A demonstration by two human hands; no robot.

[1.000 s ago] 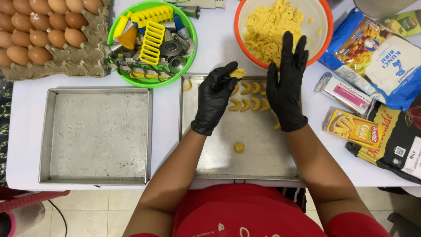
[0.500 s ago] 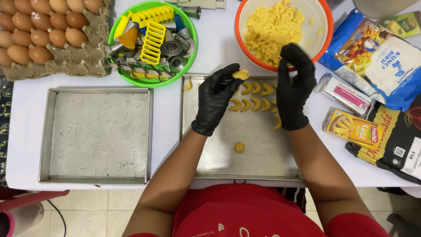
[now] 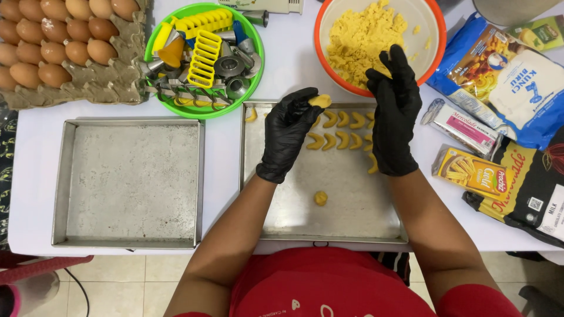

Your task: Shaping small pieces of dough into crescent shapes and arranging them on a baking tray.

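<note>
1. A small piece of yellow dough (image 3: 320, 100) sits pinched in the fingertips of the left hand (image 3: 288, 132), black-gloved, above the far edge of the baking tray (image 3: 352, 226).
2. The right hand (image 3: 392, 114), also gloved, hangs open and holds nothing, over the tray's far right corner, by the rim of the orange bowl of dough (image 3: 358, 38) just beyond the tray.
3. Shaping appears to be the step in hand; crescent pieces (image 3: 338, 130) already lie in two rows at the tray's far end, and one dough ball (image 3: 320, 198) rests alone near its middle.
4. The next move likely calls for curving the piece and setting it beside the rows.
5. Left of the tray, on the white counter (image 3: 226, 126), lies a second, bare tray (image 3: 126, 182).
</note>
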